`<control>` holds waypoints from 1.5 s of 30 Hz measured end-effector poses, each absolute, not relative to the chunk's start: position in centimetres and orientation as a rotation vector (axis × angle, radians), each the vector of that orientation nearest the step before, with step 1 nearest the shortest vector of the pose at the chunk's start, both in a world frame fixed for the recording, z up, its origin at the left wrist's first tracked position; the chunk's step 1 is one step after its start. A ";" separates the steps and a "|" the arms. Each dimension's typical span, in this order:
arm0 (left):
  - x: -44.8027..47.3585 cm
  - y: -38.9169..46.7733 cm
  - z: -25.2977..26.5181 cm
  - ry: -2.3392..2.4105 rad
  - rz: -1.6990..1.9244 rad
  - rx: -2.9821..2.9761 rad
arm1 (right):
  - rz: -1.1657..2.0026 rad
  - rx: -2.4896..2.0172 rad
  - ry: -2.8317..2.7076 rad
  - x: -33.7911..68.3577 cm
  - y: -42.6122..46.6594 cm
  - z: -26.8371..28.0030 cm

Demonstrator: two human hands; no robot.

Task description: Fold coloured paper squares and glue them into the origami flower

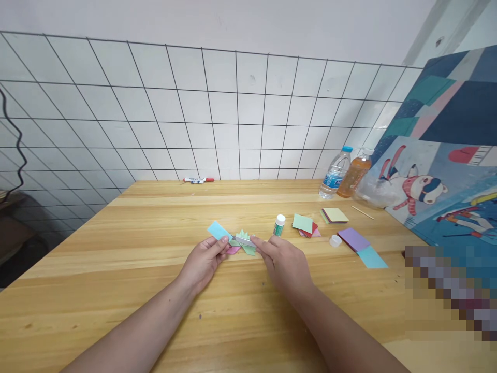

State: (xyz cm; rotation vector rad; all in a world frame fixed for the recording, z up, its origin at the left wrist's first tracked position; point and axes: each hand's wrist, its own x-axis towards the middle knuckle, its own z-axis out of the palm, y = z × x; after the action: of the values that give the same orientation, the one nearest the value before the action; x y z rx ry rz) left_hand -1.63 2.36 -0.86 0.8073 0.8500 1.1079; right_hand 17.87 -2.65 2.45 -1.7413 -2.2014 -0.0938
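Observation:
Between thumb and fingers, my left hand (205, 261) pinches a light blue paper piece (218, 230) that sticks out up and to the left. My right hand (285, 264) is closed on a thin grey blade (244, 241), its index finger stretched along it. The blade's tip reaches the blue paper's right end by my left thumb; whether they touch is unclear. Its handle is hidden in my hand. Just behind and below the blade lie folded light green paper (248, 250) with pointed tips and a bit of pink paper (233, 250), partly covered by my left fingers.
A glue stick (279, 226) stands beyond my right hand. Rightward lie green and red paper squares (303, 223), a paper stack (334, 215), purple paper (353, 240), a clear cap (335, 240) and a wooden stick (363, 212). Two bottles (333, 176) and markers (198, 180) are by the wall.

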 end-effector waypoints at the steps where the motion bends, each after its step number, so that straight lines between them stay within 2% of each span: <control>1: -1.7 2.4 -0.9 0.845 1.101 0.813 | -0.087 -1.733 -2.204 17.8 -2.6 2.4; 30: -1.5 2.1 -1.1 0.873 1.052 0.937 | -0.062 -1.701 -2.198 17.7 -2.7 2.3; 37: -1.8 1.9 -0.6 0.671 1.153 0.815 | -0.042 -1.669 -2.208 17.8 -2.6 2.4; 45: -1.8 2.1 -0.7 0.703 1.104 0.841 | -0.023 -1.656 -2.200 17.9 -2.5 2.1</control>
State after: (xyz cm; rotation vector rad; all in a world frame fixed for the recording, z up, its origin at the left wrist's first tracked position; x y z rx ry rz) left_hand -1.84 2.05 -0.68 0.8408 0.7029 1.1043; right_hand 17.91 -2.54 2.11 -1.6555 -2.2003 -0.0234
